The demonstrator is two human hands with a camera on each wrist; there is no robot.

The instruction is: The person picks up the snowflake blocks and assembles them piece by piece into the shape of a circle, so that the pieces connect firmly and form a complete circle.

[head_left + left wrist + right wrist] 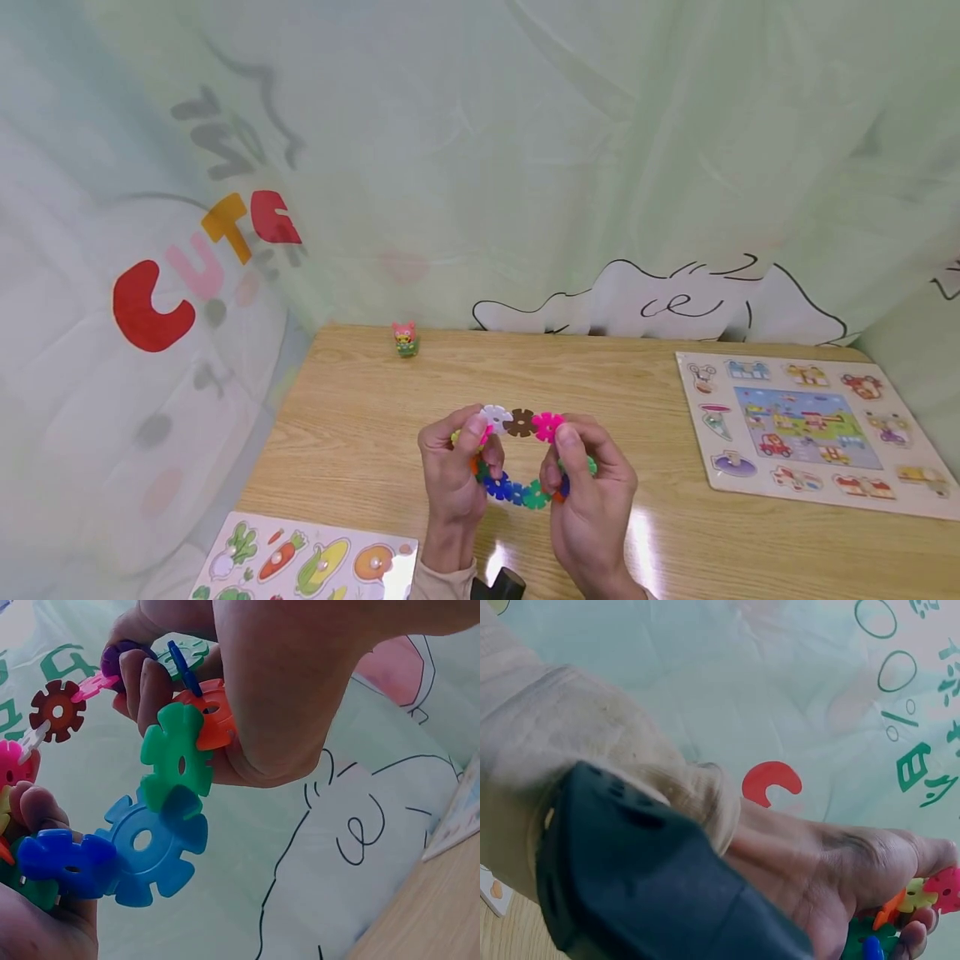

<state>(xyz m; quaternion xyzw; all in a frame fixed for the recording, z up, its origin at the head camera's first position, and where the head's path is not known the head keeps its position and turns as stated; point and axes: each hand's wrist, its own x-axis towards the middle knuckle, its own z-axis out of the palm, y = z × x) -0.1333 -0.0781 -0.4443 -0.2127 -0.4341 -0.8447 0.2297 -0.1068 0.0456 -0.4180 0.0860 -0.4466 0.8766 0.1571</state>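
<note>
Both hands hold up a looped chain of slotted plastic snowflake discs over the table. My left hand grips the left side, thumb on a pink disc beside a yellow disc. My right hand pinches the right side, fingers around a purple disc and a pale green disc. Across the top run white, brown and pink discs. Along the bottom hang a dark blue disc, a lighter blue disc, a green disc and an orange disc.
A vehicle puzzle board lies at the table's right. The vegetable puzzle board is at front left. Near the back edge stands a small pink figurine. Printed curtains hang behind the wooden table.
</note>
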